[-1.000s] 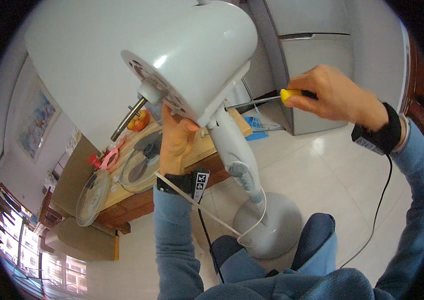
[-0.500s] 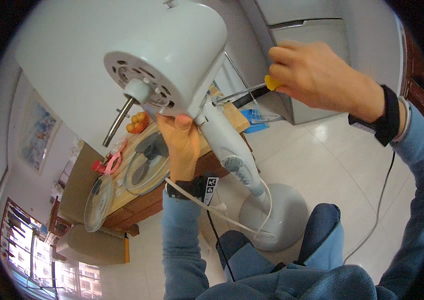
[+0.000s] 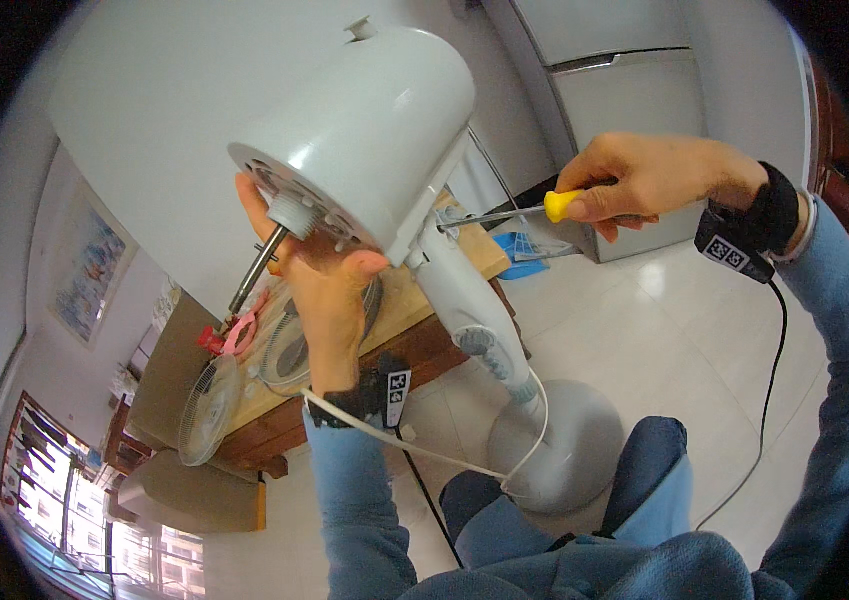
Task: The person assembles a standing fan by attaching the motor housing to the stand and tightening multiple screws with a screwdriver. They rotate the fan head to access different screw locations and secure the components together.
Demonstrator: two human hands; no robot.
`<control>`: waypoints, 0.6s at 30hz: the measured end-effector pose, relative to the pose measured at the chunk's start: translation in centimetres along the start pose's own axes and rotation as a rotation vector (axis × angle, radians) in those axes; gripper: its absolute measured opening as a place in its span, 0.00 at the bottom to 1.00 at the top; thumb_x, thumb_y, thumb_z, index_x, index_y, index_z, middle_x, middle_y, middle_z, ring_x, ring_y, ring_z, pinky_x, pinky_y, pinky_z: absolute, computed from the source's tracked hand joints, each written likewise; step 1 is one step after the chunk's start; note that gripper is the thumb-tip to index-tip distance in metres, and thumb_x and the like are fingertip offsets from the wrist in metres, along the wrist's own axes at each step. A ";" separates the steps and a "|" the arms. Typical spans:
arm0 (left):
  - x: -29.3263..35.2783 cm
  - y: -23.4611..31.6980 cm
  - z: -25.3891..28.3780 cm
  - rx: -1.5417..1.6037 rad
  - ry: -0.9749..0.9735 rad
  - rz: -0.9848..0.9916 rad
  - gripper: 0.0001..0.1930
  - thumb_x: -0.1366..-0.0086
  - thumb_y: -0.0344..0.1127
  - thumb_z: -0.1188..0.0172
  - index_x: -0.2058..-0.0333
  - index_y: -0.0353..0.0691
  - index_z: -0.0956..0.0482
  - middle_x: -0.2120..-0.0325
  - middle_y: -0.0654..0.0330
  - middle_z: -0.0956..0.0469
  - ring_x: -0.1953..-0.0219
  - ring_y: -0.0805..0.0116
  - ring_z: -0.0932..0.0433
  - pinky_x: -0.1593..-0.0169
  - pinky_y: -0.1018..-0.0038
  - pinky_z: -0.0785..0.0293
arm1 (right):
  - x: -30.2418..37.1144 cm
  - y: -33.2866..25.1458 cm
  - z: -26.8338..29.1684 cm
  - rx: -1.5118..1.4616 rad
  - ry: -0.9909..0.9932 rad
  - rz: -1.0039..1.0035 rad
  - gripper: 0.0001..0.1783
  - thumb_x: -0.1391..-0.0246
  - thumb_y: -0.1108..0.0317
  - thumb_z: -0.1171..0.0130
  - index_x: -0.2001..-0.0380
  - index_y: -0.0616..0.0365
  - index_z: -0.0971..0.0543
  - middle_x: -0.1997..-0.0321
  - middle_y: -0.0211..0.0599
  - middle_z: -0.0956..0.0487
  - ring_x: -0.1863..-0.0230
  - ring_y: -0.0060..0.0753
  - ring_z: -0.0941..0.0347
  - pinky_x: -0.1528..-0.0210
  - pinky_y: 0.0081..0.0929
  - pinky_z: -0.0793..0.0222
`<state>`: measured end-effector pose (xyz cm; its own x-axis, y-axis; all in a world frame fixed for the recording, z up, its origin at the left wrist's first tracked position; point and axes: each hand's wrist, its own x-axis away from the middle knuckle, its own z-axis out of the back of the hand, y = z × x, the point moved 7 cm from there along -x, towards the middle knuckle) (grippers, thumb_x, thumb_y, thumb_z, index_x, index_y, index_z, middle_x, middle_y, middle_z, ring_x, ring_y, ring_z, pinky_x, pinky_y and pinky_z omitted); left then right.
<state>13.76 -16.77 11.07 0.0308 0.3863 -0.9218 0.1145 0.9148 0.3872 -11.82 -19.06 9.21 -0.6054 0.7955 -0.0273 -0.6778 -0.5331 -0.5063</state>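
Note:
A pale grey fan motor housing tilts over its neck, with a bare metal shaft poking out of the front. My left hand grips the housing's lower front edge from below, its thumb near the neck joint and its fingers behind the shaft. In my right hand is a screwdriver with a yellow handle, held between thumb and fingers. The screwdriver's metal blade reaches left to the joint just under the housing; its tip meets the side there.
The fan's round base stands on the tiled floor by my knees. A wooden table behind carries a fan grille with blades. Another wire grille leans at its left end. A refrigerator stands far right; a white cord crosses my left wrist.
The motor housing has swung slightly right and down, and my left hand has shifted left with its fingers more spread. My right hand has lowered and turned, showing more of the yellow handle.

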 end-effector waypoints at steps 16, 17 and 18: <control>0.5 0.8 -1.4 -0.118 0.104 -0.002 0.43 0.49 0.32 0.31 0.38 0.42 0.46 0.46 0.57 0.35 0.44 0.63 0.35 0.40 0.68 0.40 | 0.9 1.4 -0.1 -0.158 0.065 -0.053 0.19 0.46 0.56 0.42 0.65 0.64 0.20 0.77 0.38 0.23 0.78 0.28 0.29 0.75 0.21 0.32; 0.5 0.6 -1.2 -0.114 0.111 0.028 0.42 0.49 0.31 0.31 0.38 0.41 0.45 0.46 0.57 0.34 0.44 0.63 0.35 0.40 0.67 0.40 | 0.7 1.5 0.2 -0.167 0.084 -0.077 0.19 0.43 0.56 0.44 0.68 0.65 0.20 0.78 0.38 0.23 0.79 0.29 0.29 0.74 0.23 0.32; 0.5 0.4 -0.9 -0.116 0.131 0.061 0.41 0.49 0.31 0.31 0.39 0.41 0.44 0.47 0.58 0.34 0.44 0.63 0.35 0.39 0.67 0.41 | 0.6 0.4 0.8 0.009 0.168 0.079 0.18 0.44 0.56 0.44 0.68 0.64 0.20 0.77 0.38 0.23 0.78 0.29 0.28 0.74 0.23 0.32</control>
<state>12.88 -16.12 10.82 -0.0963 0.4468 -0.8895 0.0009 0.8936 0.4488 -12.79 -19.05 9.72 -0.5793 0.7874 -0.2106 -0.6347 -0.5979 -0.4896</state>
